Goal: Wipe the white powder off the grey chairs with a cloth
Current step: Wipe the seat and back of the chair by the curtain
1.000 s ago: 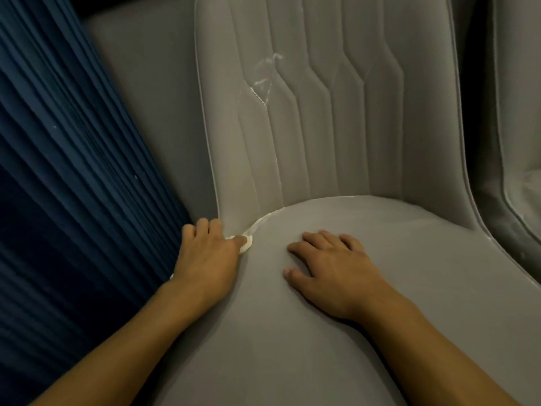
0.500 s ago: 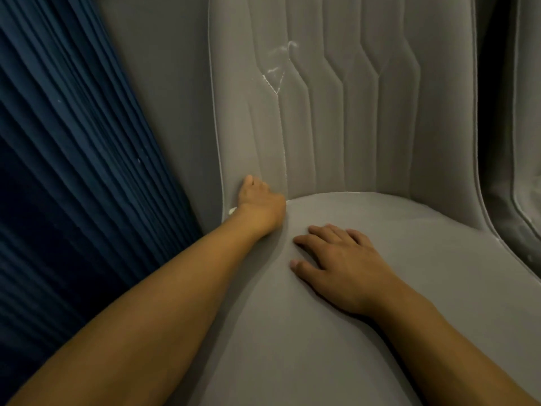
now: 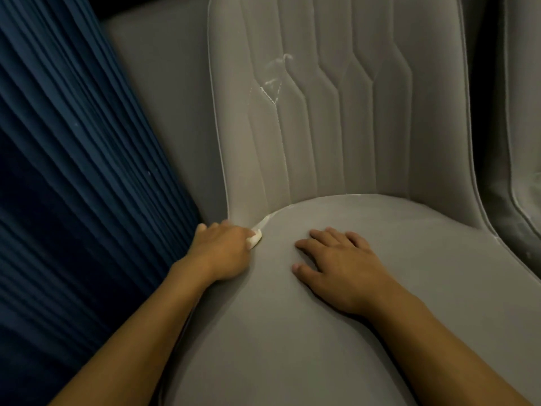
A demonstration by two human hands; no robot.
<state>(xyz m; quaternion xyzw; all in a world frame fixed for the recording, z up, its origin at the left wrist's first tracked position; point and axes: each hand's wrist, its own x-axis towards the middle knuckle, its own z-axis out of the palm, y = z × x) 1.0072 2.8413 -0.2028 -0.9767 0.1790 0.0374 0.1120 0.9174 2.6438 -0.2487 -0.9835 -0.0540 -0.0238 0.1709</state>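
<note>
Grey upholstery is filling the view in dim light, and right at the crease where seat meets backrest the white cloth (image 3: 255,238) is peeking out, bunched small under the left hand (image 3: 222,250), whose fingers are curling round it and pressing it into the left end of that crease. Half a second back this hand was reaching deeper along the crease with the cloth hidden; now it is sitting nearer the chair's left edge, so I'm judging a back-and-forth scrub of the join to be under way. A pale line of white powder (image 3: 265,221) is running up the crease just beyond the cloth, so that strip isn't finished. The right hand (image 3: 342,268) is lying flat on the seat of the grey chair (image 3: 292,332), fingers spread and holding nothing, apparently bracing. Higher up, white smears (image 3: 273,80) are showing on the quilted backrest (image 3: 380,127), well apart from the cloth and waiting for their turn. A pleated blue curtain (image 3: 73,171) is crowding the left side, close against the working wrist, and a second grey chair (image 3: 521,171) is standing just beside on the right, faintly dusty at its edge.
</note>
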